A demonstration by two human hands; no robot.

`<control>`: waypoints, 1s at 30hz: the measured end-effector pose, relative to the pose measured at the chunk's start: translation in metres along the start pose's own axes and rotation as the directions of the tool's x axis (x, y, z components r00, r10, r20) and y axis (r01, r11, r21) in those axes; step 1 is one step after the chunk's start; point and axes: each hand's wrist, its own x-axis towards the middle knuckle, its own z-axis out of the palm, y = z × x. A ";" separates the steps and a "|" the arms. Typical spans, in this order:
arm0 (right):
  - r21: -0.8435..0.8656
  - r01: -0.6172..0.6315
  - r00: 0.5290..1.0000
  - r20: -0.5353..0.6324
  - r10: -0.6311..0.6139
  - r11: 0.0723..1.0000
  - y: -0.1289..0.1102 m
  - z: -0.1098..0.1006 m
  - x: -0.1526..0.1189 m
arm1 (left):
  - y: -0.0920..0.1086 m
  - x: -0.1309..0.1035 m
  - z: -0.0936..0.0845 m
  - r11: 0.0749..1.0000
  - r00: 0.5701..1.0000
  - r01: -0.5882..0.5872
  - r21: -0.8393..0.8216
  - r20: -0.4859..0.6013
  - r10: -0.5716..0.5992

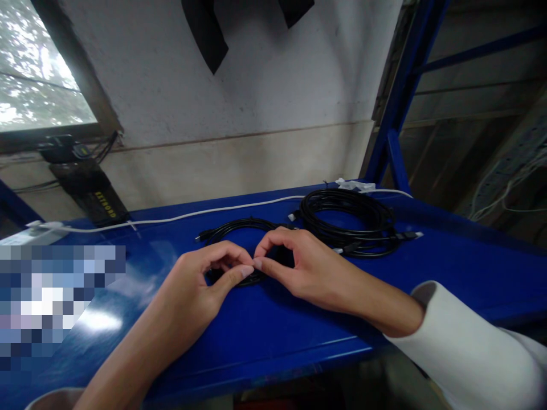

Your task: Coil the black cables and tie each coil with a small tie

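A coiled black cable (239, 224) lies on the blue table (294, 336), partly hidden behind both hands. My left hand (209, 285) is at the near left side of this coil, thumb and forefinger pinched together. Touching it at the fingertips, my right hand (299, 265) is pinched too, over the coil's near edge. Whatever the fingertips hold is too small to make out. Behind and to the right of my right hand rests a larger stack of coiled black cables (346, 228), with plug ends sticking out.
A white cord (222, 208) runs along the back of the table from a white power strip (43, 232) at the left. A dark bottle (92, 191) stands back left. Clear plastic (354, 185) lies behind the large coils. Blue rack posts (404, 97) rise at the right.
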 end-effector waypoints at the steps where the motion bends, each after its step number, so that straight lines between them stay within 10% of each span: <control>1: 0.002 0.000 1.000 0.000 0.000 1.000 0.000 0.000 0.000 | 0.000 0.000 0.000 1.000 1.000 -0.002 0.002 0.003 0.002; 30: 0.068 0.096 0.995 0.025 -0.098 0.993 0.001 0.001 0.002 | -0.005 0.002 0.005 0.997 0.999 -0.011 -0.071 -0.033 0.009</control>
